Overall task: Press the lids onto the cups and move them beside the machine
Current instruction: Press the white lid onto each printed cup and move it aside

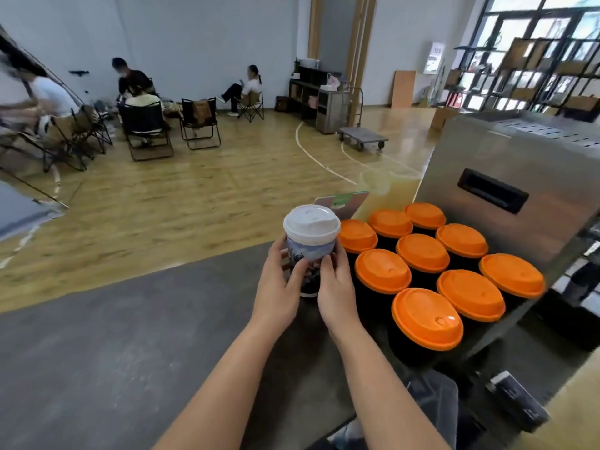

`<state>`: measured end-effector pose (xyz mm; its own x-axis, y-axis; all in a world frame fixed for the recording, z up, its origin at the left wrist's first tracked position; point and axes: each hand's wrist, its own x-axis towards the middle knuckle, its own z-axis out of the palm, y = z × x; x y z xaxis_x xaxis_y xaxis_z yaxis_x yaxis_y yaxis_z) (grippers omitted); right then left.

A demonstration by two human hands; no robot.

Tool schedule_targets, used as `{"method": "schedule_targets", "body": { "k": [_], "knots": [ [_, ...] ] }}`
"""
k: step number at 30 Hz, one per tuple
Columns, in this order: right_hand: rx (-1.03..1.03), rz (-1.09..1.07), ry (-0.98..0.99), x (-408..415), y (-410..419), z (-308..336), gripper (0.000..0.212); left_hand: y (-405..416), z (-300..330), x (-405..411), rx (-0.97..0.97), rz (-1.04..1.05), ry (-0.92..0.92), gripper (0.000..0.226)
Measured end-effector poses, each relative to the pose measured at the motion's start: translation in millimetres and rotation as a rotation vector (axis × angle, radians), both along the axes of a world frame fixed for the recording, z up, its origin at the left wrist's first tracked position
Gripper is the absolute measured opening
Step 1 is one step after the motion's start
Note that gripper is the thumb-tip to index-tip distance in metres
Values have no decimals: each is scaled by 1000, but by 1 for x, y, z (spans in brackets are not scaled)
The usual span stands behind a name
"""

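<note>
While both my hands, left hand point(278, 289) and right hand point(336, 289), grip the white-lidded cup point(311, 245), nine orange-lidded cups point(422, 258) stand beside the machine point(519, 164).

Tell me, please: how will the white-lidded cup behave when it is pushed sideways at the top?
The cup is tall with a narrow base, so it probably tips rather than slides. Its paper-like wall likely dents if squeezed. The left hand and right hand hold it low, which steadies it.

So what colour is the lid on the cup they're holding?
White; the lid shows best in the head view, unlike the orange ones beside it.
</note>
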<state>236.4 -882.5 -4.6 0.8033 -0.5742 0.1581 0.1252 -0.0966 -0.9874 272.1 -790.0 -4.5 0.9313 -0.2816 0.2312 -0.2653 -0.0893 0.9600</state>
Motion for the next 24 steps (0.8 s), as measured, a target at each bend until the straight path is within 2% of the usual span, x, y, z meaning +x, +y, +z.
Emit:
{"method": "schedule_targets", "body": {
  "k": [8,13,18,20,24],
  "knots": [
    [28,109,-24,9,-7,-3,51,-10,-7,7,11,107,-9,52],
    [71,88,5,7,-6,-6,50,-10,-16,7,78,107,11,45],
    [220,21,104,-19,9,4,45,8,-12,-7,112,170,23,46],
    [265,60,153,-32,26,8,40,26,-10,-20,85,241,52,39],
    [208,183,194,-48,82,17,22,86,-7,-58,-77,401,126,25]
  ]
}}
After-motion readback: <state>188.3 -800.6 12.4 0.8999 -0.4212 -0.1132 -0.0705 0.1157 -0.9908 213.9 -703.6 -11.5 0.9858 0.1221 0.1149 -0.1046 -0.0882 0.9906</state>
